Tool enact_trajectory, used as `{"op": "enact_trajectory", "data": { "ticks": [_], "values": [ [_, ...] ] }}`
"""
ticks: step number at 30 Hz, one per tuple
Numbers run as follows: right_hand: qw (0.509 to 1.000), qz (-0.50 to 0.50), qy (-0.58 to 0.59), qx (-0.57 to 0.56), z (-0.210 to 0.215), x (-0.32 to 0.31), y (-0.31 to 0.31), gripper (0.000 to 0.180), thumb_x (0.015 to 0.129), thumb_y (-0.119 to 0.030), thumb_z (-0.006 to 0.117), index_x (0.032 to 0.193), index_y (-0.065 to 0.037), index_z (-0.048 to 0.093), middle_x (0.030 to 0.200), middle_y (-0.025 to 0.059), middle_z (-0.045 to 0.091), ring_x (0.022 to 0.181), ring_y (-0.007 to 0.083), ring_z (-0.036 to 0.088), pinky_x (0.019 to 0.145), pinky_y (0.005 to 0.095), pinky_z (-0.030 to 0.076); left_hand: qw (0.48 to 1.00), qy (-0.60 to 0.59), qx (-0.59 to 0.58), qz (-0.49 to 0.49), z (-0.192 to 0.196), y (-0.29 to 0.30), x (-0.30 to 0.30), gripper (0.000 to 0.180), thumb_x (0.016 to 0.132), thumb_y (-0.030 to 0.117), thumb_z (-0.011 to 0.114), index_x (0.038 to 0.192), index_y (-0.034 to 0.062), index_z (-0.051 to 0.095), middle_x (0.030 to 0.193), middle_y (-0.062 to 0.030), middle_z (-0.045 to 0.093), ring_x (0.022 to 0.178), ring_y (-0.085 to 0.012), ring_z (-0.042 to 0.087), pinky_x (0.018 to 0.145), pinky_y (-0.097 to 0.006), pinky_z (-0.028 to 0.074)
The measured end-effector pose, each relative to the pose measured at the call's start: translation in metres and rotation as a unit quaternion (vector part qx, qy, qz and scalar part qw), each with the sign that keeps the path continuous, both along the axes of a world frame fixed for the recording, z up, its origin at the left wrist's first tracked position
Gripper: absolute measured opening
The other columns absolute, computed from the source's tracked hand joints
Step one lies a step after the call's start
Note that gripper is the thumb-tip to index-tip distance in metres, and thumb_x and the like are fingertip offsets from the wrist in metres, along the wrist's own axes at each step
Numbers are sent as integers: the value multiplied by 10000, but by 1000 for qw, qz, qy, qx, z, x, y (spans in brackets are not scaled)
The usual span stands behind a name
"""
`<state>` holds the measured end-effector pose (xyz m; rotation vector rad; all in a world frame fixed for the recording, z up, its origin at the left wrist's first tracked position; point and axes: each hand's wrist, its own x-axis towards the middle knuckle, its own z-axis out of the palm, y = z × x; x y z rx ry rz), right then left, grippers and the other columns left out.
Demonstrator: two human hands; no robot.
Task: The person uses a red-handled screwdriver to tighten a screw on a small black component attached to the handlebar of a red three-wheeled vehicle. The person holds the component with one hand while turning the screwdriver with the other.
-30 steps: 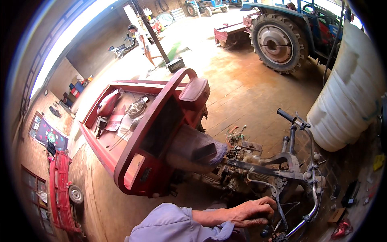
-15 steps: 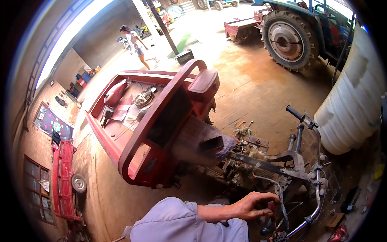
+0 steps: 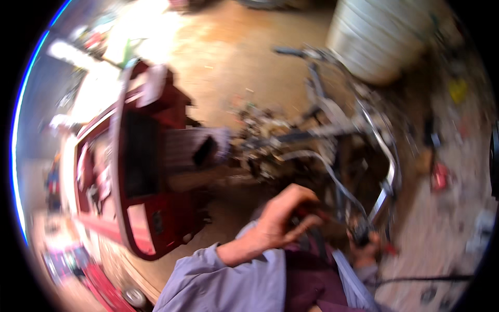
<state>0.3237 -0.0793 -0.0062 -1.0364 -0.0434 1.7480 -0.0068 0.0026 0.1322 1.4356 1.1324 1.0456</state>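
Red shows inside the curled left hand, where the thumb and fingers are closed around a small red tool. The tool pokes out to the right, toward the low end of the silver handlebar, with a gap between them. The right hand is down at that low end, by a black part. It is too blurry to tell if that hand grips the part or just touches it.
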Motion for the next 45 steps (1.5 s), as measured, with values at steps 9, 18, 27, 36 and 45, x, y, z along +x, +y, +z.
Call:
{"op": "enact_trajectory", "data": {
  "ticks": [9, 18, 27, 36, 45],
  "values": [
    [998, 3, 46, 33, 27, -8, 10, 698, 633, -255, 683, 1208, 105, 518, 1158, 184, 602, 1021, 267, 634, 854, 407, 563, 994, -97, 50, -14, -15, -6, 15, 387, 737, -120, 647, 1040, 45, 472, 989, -118, 527, 847, -168, 517, 790, -289, 441],
    [999, -1, 27, 39, 17, -15, 6, 689, 654, -263, 629, 1234, 91, 509, 1196, 192, 591, 1077, 315, 600, 946, 468, 490, 1000, -14, 10, 26, 14, -13, 6, 255, 910, 106, 602, 1118, 5, 495, 1049, -157, 594, 900, -235, 657, 718, -297, 530],
    [993, 15, 36, 112, 23, -13, 3, 683, 653, -287, 735, 1188, 32, 456, 1051, 152, 523, 904, 222, 525, 649, 309, 466, 998, -53, 3, -35, 3, -21, 10, 233, 861, -46, 555, 1064, 24, 464, 918, -117, 627, 846, -198, 669, 682, -302, 514],
    [962, 208, 64, -167, -10, 62, 49, 422, 786, -193, 707, 1180, -120, 576, 1039, 80, 655, 994, 249, 619, 820, 353, 534, 984, -170, -19, 58, -4, -28, 24, 173, 915, 60, 498, 1074, 32, 435, 776, -79, 606, 731, -152, 622, 673, -301, 486],
    [968, 248, 32, -1, 0, 5, 66, 372, 895, -259, 577, 1234, -110, 551, 1066, 48, 635, 961, 214, 618, 799, 348, 559, 969, -60, 148, 188, -35, -38, 41, 158, 959, 126, 523, 1074, 39, 460, 963, -95, 416, 744, -167, 622, 656, -289, 519]
  ]
}}
